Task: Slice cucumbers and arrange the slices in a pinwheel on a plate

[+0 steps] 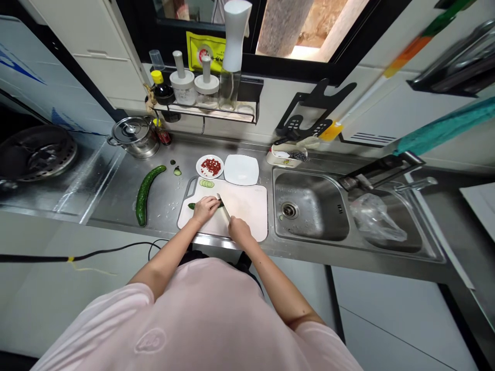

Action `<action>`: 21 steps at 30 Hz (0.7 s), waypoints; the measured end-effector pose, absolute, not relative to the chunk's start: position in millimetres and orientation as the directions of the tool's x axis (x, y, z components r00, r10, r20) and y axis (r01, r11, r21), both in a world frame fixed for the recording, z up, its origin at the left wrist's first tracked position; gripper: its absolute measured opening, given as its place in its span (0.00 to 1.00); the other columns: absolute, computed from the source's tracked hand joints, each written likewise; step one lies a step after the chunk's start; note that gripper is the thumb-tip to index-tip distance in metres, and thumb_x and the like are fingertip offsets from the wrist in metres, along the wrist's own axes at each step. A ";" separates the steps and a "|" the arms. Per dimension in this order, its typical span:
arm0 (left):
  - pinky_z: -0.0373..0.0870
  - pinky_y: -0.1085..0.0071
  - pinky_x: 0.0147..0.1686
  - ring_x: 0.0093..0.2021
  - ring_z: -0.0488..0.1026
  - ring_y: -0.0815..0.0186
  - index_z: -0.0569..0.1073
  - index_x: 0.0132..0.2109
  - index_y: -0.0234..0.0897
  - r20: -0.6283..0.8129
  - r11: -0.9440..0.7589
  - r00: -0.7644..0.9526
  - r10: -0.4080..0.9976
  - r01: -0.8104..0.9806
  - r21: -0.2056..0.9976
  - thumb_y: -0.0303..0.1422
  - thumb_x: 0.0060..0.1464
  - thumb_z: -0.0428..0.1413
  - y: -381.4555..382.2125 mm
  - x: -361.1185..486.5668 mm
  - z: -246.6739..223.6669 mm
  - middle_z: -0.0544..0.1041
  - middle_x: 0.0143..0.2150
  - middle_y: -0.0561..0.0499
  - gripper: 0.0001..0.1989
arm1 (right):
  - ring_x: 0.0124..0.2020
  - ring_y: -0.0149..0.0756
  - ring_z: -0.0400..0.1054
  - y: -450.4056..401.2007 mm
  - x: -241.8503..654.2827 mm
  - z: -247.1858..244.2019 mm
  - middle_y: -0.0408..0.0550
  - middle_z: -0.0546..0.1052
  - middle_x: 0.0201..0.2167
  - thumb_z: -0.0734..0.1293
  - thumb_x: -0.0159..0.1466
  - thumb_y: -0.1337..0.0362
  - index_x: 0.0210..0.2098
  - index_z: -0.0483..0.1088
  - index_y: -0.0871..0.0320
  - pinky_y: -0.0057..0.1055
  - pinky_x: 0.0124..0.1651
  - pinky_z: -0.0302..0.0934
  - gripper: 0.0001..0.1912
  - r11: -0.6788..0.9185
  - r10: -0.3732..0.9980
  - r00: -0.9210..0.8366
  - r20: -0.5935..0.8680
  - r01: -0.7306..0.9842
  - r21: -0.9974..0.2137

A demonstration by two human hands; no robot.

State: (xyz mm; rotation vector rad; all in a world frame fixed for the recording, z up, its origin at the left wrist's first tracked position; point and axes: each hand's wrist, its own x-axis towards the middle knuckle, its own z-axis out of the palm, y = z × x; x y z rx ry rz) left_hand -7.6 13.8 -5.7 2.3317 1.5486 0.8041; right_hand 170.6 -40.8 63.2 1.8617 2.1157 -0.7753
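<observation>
My left hand (206,208) presses down on a short piece of cucumber (191,206) on a white plastic cutting board (247,216), and most of the piece is hidden under the fingers. My right hand (240,231) grips a kitchen knife (225,204), with the blade upright against the cucumber beside my left fingers. Several round cucumber slices (206,183) lie at the board's far edge. A whole, curved cucumber (146,196) rests on the steel counter to the left of the board.
A small plate of chopped red chili (210,166) and a square white plate (241,169) stand behind the board. To the right is a steel double sink (309,206), with a plastic bag (377,219) in its far basin. A steel pot (135,137) and bottles on a shelf (204,114) stand at the back.
</observation>
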 end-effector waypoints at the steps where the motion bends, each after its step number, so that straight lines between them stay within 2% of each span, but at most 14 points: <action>1: 0.65 0.69 0.41 0.41 0.70 0.65 0.77 0.41 0.43 0.317 -0.416 0.291 0.903 0.777 0.472 0.35 0.59 0.49 13.8 -7.5 -5.7 0.76 0.42 0.49 0.11 | 0.40 0.43 0.71 -38.3 168.3 62.8 0.57 0.75 0.37 0.54 0.65 0.70 0.43 0.66 0.62 0.31 0.37 0.59 0.13 0.055 0.853 -0.171 -0.493 0.969 -0.241; 8: 0.66 0.69 0.41 0.41 0.70 0.65 0.77 0.41 0.42 0.323 -0.414 0.285 0.902 0.783 0.465 0.36 0.59 0.49 14.2 -6.3 -6.5 0.76 0.41 0.49 0.11 | 0.42 0.40 0.71 -26.3 156.4 59.7 0.58 0.75 0.39 0.53 0.65 0.72 0.45 0.65 0.62 0.30 0.41 0.59 0.14 0.038 0.861 -0.154 -0.484 0.970 -0.241; 21: 0.66 0.69 0.41 0.41 0.70 0.66 0.77 0.41 0.43 0.320 -0.411 0.283 0.904 0.779 0.473 0.35 0.59 0.50 13.6 -6.0 -4.0 0.76 0.41 0.49 0.11 | 0.42 0.40 0.71 -39.4 168.0 60.3 0.58 0.75 0.39 0.54 0.66 0.70 0.45 0.65 0.62 0.30 0.40 0.59 0.12 0.044 0.839 -0.160 -0.519 0.972 -0.229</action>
